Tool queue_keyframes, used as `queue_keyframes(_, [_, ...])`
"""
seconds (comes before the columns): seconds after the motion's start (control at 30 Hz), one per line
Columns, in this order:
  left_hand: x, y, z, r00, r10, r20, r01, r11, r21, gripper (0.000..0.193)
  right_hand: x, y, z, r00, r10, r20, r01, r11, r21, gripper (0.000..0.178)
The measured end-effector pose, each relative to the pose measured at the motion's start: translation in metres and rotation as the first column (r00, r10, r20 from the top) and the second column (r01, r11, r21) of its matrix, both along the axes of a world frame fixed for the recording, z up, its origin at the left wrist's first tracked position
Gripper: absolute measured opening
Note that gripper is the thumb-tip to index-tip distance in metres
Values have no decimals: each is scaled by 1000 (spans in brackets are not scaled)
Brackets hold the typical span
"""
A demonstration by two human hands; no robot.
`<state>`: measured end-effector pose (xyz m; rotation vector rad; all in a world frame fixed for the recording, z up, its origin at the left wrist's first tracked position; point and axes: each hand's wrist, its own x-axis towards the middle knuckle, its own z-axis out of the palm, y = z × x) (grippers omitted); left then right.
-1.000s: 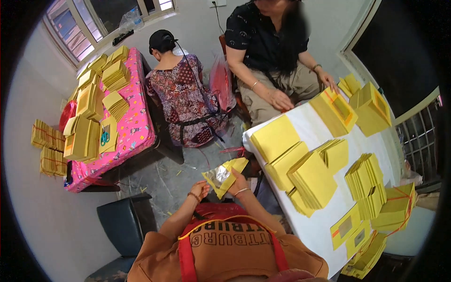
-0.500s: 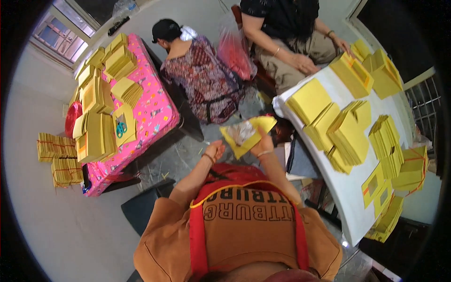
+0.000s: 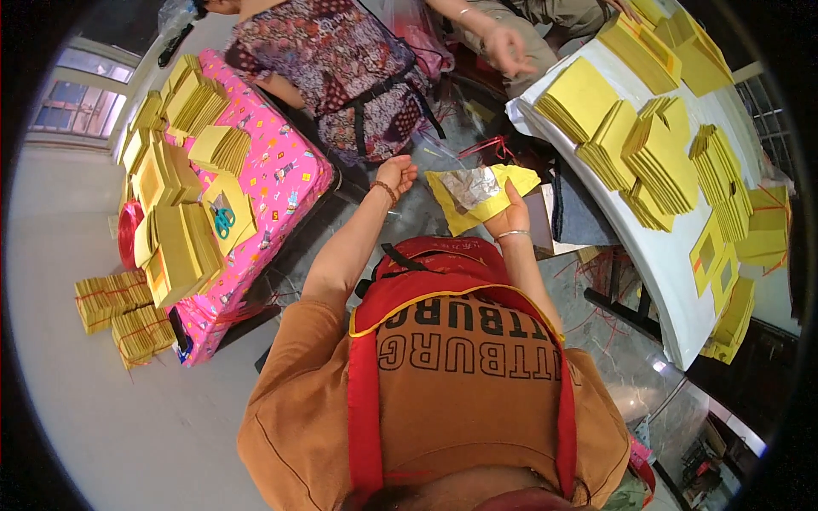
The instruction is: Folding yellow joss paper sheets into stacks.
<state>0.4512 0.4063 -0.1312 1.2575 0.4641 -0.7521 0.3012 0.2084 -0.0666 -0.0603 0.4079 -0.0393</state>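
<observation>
My right hand [image 3: 509, 215] grips a yellow paper sheet [image 3: 467, 223] by its right side, thumb on top. A wrinkled silver foil patch [image 3: 470, 187] covers the sheet's middle. To the left, apart from the sheet, my left hand [image 3: 398, 175] is raised with its fingers curled closed; whatever may be in them is hidden. Both hands are above the red apron [image 3: 443, 264] on my lap.
Stacks of yellow paper [image 3: 183, 251] and teal scissors [image 3: 223, 220] lie on the pink-covered table [image 3: 281, 179] at left. More yellow stacks [image 3: 660, 162] cover the white table [image 3: 545, 128] at right. One co-worker [image 3: 341, 68] sits ahead; another's hand [image 3: 509, 49] is beyond the white table's corner.
My view has shifted, so the tables and co-workers sit differently in it. My left hand has moved up and away from my lap. The sheet stays in my right hand, turned flatter.
</observation>
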Motion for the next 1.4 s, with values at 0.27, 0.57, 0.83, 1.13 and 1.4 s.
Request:
queue_keyframes(0.27, [-22,19,-3,994,16,-108,-19,1000,-19,23,3,-15,14,998,-42,-38,41,999,-35,41])
queue_keyframes(0.57, [-16,16,2,993,57,-108,-67,994,-88,28,16,-28,14,990,39,137,-46,998,50,42])
queue_keyframes(0.83, [-23,11,-1,991,93,-100,-111,973,-201,12,15,-29,14,997,27,-73,-35,994,-104,41])
queue_keyframes(1.13, [-32,54,17,955,278,-102,-289,951,-114,18,10,-30,-12,973,149,175,-136,987,-86,37])
queue_keyframes(1.4, [20,135,52,789,610,73,-468,674,-571,28,27,-11,11,970,232,77,-220,966,-138,41])
